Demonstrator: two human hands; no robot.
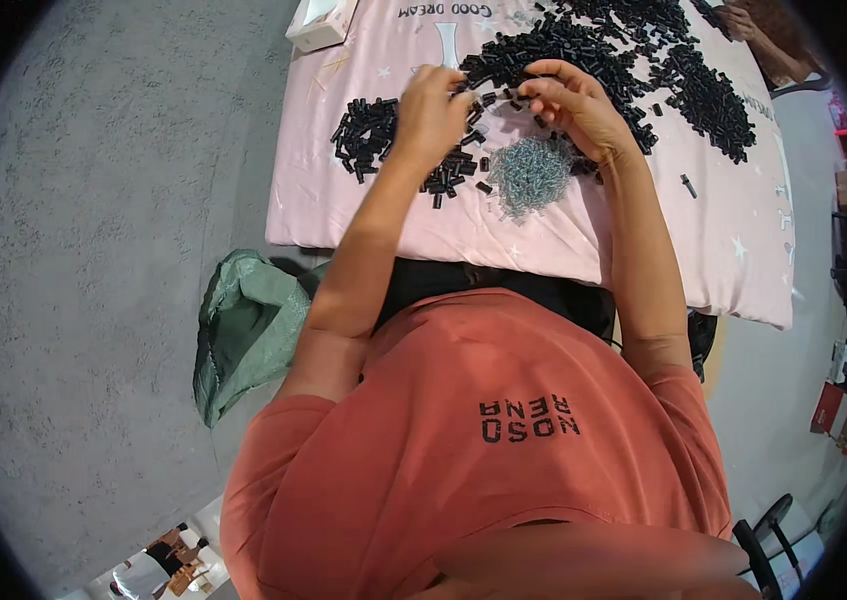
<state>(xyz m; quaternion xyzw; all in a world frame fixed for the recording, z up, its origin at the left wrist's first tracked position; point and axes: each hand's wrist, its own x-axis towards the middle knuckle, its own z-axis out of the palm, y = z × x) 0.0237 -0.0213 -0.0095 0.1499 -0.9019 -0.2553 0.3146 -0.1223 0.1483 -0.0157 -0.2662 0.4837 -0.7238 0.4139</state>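
Note:
My left hand [431, 118] is over the pink cloth, fingers curled together beside small black cylindrical pieces; whatever it grips is too small to make out. Across a short gap is my right hand [581, 108], its thumb and forefinger closed near the edge of a large heap of black pieces [573, 50]. What sits between those fingertips is unclear. Between and just below the hands lies a pile of small shiny silvery metal parts [528, 175], possibly springs or screws. A smaller group of black pieces [365, 135] spreads left of my left hand.
Pink printed cloth [643, 235] covers the table. Another heap of black pieces [711, 108] lies right, near another person's hand [758, 42]. One loose piece [688, 186] lies apart. A white box [321, 25] stands far left; a green sack [248, 325] sits below the table edge.

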